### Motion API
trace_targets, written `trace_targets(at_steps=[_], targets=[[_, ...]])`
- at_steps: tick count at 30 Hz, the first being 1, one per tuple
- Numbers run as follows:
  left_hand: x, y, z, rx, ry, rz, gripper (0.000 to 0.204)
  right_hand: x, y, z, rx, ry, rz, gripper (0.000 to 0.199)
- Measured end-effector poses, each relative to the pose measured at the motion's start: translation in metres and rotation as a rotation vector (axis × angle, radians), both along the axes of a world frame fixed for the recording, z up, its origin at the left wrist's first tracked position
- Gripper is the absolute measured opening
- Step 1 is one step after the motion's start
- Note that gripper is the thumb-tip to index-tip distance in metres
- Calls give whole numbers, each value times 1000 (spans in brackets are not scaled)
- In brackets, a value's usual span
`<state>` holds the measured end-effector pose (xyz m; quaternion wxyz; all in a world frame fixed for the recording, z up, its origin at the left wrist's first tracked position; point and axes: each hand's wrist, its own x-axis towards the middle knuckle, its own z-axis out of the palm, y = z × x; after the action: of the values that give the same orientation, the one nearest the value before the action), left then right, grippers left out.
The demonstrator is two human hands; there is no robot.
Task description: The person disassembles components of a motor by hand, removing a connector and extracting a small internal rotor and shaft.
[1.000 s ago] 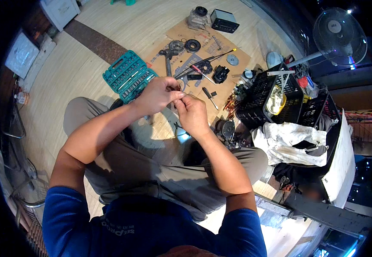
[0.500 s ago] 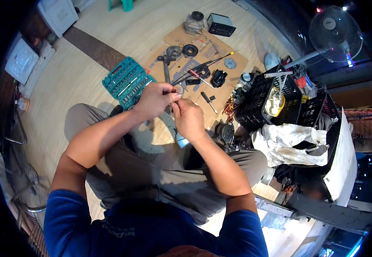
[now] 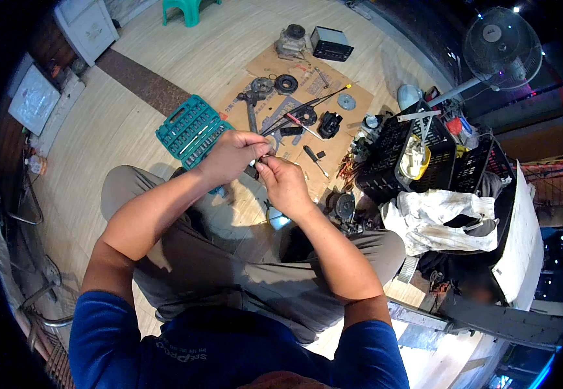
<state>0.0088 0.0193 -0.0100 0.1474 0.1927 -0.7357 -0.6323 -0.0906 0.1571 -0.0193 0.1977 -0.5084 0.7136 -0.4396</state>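
Note:
My left hand (image 3: 231,157) and my right hand (image 3: 285,185) meet in front of me above the near edge of a cardboard sheet (image 3: 345,144). Fingers and thumbs of both are pinched together on a small dark part (image 3: 261,159). Its kind is mostly hidden by the fingertips. Left of my hands lies an opened green socket set (image 3: 182,148), its sockets in rows. Beyond them on the cardboard are a red-handled screwdriver (image 3: 303,125), a black housing (image 3: 329,124) and a black ring (image 3: 286,84). A black-handled screwdriver (image 3: 315,160) lies to the right.
Black plastic crates (image 3: 385,162) filled with parts stand at the right, with a stained white cloth (image 3: 434,217) in front. A standing fan (image 3: 502,48) rises behind. Farther back are a boxy car-radio-like unit (image 3: 331,44), a motor-like part (image 3: 290,44) and a green stool (image 3: 188,10).
Both hands have come slightly lower in the picture, still pinched together. The surroundings have shifted a little with the head; the things on the cardboard lie as before.

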Motion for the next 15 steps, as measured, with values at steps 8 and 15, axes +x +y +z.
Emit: trace_targets(at_steps=[8, 15], targets=[[-1, 4, 2, -82, -1, 69, 23, 6, -1, 0, -18, 45, -44, 15], [-2, 0, -3, -69, -2, 60, 19, 6, -2, -7, -42, 125, -51, 11]])
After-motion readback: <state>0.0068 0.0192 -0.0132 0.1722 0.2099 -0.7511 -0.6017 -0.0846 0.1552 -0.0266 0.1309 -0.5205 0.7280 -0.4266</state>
